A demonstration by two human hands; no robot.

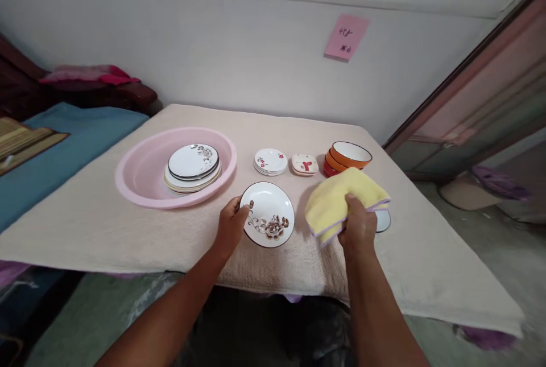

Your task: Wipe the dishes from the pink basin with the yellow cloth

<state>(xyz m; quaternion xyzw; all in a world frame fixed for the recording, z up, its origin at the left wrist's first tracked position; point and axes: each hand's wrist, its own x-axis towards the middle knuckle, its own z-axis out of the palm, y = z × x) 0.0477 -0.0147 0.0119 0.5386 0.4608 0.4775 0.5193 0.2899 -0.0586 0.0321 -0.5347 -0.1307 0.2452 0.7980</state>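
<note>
My left hand (pixel 231 226) grips the left rim of a white plate with a brown flower pattern (pixel 269 214), held just above the table near its front edge. My right hand (pixel 357 226) is closed on a folded yellow cloth (pixel 339 199) to the right of that plate. Another white plate (pixel 383 220) lies partly hidden under the cloth and my right hand.
A pink basin (pixel 140 172) at the left holds a stack of plates (pixel 192 168). Behind my hands stand a stack of small flowered saucers (pixel 270 161), a small red-patterned dish (pixel 304 164) and stacked orange bowls (pixel 347 157). The beige tablecloth (pixel 106 219) covers the table; a pink note (pixel 346 36) hangs on the wall.
</note>
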